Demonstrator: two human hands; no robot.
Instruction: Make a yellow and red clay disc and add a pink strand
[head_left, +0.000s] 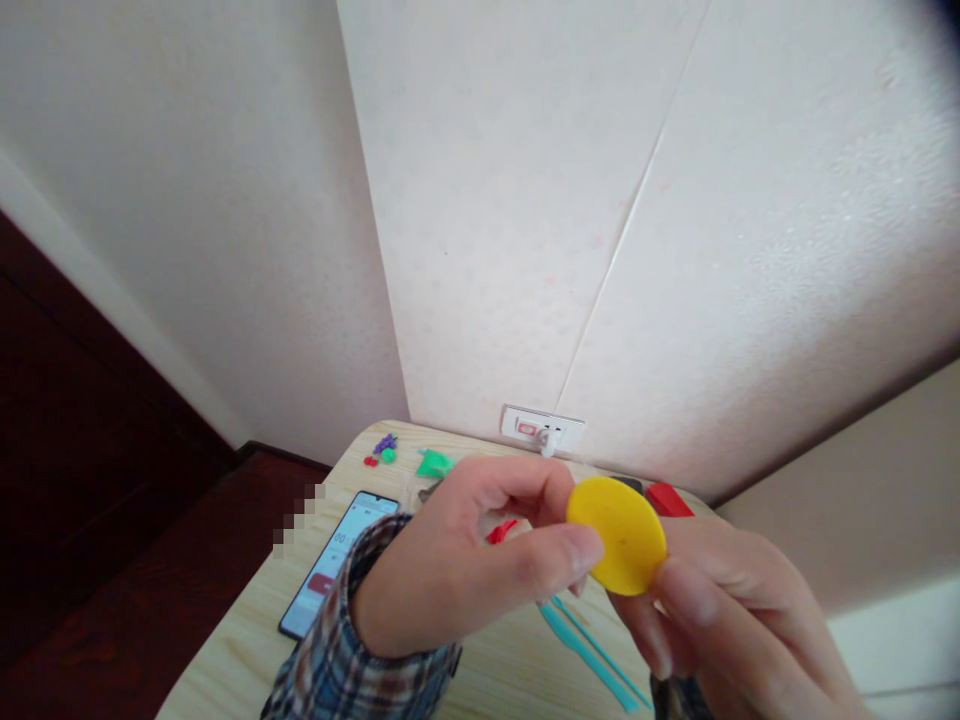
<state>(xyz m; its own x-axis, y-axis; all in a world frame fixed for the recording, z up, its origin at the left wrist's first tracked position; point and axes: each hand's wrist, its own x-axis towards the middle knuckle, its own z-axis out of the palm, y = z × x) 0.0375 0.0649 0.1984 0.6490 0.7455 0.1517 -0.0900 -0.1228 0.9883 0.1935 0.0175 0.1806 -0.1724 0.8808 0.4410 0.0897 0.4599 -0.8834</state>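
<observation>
Above the table, a flat yellow disc [621, 535] is held up between my two hands. Its surface looks smooth, with a small dark speck near the middle; it may be modelling clay, but I cannot tell for sure. My left hand [480, 550] pinches the disc's left edge between thumb and fingers. On the right edge, my right hand [727, 610] grips it the same way, its thumb at the lower rim. Turquoise modelling tools [589, 655] lie on the table below the hands. A red piece [501, 532] shows partly behind my left hand.
A phone [341, 560] with a lit screen lies at the left of the wooden table [240, 650]. Small purple grapes [385, 443], red cherries [370, 461] and a green packet [433, 463] sit at the back. A red object [667, 499] is behind my right hand. A wall socket [541, 428] holds a white plug.
</observation>
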